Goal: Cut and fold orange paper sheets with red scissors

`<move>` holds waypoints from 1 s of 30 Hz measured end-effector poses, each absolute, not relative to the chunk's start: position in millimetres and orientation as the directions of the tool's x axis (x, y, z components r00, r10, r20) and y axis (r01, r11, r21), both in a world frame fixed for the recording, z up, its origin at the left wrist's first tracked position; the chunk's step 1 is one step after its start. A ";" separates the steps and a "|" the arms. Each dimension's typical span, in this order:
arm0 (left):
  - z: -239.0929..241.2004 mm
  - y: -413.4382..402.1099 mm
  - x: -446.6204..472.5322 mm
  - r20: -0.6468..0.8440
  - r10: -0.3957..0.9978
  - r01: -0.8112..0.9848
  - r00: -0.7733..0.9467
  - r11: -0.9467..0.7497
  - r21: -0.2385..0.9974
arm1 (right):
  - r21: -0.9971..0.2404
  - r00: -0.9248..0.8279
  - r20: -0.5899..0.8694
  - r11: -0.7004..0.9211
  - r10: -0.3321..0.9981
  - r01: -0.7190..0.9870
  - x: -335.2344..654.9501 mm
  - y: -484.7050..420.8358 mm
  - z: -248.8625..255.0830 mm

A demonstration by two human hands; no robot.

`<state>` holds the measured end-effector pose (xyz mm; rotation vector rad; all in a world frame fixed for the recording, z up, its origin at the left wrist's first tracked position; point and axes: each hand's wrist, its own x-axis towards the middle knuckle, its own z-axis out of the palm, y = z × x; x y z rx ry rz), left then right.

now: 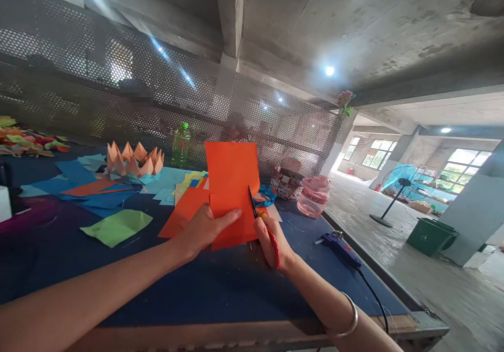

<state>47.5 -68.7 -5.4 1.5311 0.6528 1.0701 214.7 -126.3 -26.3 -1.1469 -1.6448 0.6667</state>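
My left hand [202,229] pinches an orange sheet of paper [232,176] near its lower left, the thumb lying across its front. The sheet is held upright above the table. In my right hand [277,241] is a pair of scissors [272,241] with red handles, fingers wrapped round them. Their dark blade lies against the right part of the sheet, pointing up and away from me. Whether the blades are parted cannot be made out. Behind my left hand, more orange paper [177,220] rests on the table, and a light green sheet [117,227] lies to the left.
Blue paper pieces [76,176] and a folded orange paper crown shape [136,160] stand at the left back. A green bottle [180,146], a patterned basket [286,184] and a pink clear container [313,196] line the back. A corded blue glue gun [340,249] lies near the right edge.
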 end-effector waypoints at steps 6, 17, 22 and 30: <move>-5.2 -69.7 48.7 0.286 0.838 -0.175 0.465 -0.230 0.957 | -0.861 -0.059 0.359 0.355 0.931 0.365 216.5 -125.4 -27.4; -12.5 -67.4 49.8 0.266 0.817 -0.177 0.511 -0.203 0.963 | -0.855 -0.036 0.376 0.362 0.926 0.372 217.9 -125.5 -27.4; -13.2 -67.1 49.5 0.276 0.810 -0.206 0.517 -0.196 0.959 | -0.838 -0.029 0.408 0.387 0.912 0.384 219.4 -121.7 -31.3; -13.4 -66.2 48.7 0.292 0.805 -0.175 0.517 -0.235 0.956 | -0.841 -0.039 0.382 0.364 0.924 0.401 220.0 -122.0 -29.8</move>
